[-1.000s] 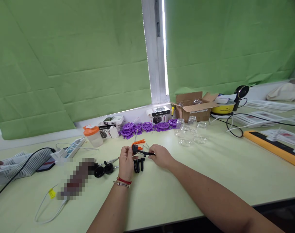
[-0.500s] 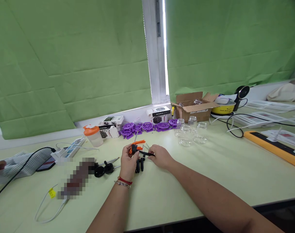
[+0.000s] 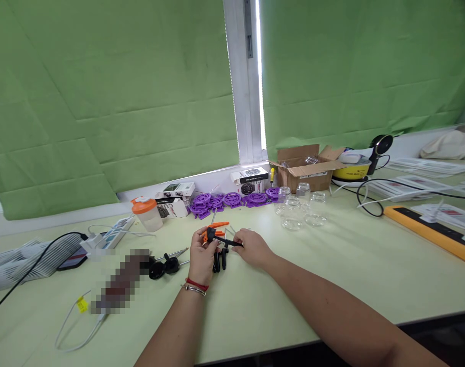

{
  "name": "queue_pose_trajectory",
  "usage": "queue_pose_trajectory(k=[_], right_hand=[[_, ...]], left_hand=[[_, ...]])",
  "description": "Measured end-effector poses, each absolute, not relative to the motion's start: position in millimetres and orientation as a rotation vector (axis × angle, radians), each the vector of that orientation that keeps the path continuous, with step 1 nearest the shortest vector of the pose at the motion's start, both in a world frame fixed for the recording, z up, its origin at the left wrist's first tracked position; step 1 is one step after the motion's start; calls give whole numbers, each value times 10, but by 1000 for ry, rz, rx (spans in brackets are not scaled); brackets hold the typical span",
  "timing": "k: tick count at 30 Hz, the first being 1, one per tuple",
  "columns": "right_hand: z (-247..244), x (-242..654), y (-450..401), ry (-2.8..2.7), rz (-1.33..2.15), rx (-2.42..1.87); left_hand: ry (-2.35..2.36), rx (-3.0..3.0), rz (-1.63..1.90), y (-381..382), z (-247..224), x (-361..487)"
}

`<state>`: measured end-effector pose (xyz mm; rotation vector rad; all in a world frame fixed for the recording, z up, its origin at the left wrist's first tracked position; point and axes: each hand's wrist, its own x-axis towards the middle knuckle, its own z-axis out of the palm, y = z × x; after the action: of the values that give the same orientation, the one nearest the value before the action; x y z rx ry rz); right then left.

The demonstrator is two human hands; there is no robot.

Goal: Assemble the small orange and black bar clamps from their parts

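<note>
My left hand (image 3: 202, 255) is closed on a small black block-shaped part (image 3: 211, 234). A thin black rod (image 3: 230, 241) runs from this part to the right, its far end pinched in the fingers of my right hand (image 3: 252, 247). Whether rod and part are one piece I cannot tell. Just behind my left fingers lie orange pieces (image 3: 218, 224), partly covered. Several short black cylindrical pieces (image 3: 224, 259) rest on the table below the rod. Left of my wrist are black round parts (image 3: 172, 264) with metal rods.
Purple plastic frames (image 3: 232, 199) line the wall between small white boxes (image 3: 175, 207). Clear jars (image 3: 292, 213) stand before an open carton (image 3: 305, 176). An orange-lidded cup (image 3: 146, 212), a power strip (image 3: 118, 230) and a cabled, blurred item (image 3: 121, 280) are at left.
The black rod has tilted very slightly between my hands, which keep their hold. At the far left edge, another person's hand has left the view, and the striped fabric there has shifted.
</note>
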<state>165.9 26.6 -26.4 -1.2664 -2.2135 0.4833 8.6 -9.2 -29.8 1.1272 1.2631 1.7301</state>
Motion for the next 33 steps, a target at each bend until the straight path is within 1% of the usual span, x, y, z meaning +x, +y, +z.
queue_pose_trajectory(k=[16,26,33], right_hand=[[-286,1632,249,-2182,485,-1195],[-341,1647,277,-2136,696,-1191],[-332,1634,280,-2111,559,-1170]], left_hand=[[1250,1020,1754,-75,-316,114],[1228,1007,1742,-77,-331,107],[1234,1007,1751,-74,-322,127]])
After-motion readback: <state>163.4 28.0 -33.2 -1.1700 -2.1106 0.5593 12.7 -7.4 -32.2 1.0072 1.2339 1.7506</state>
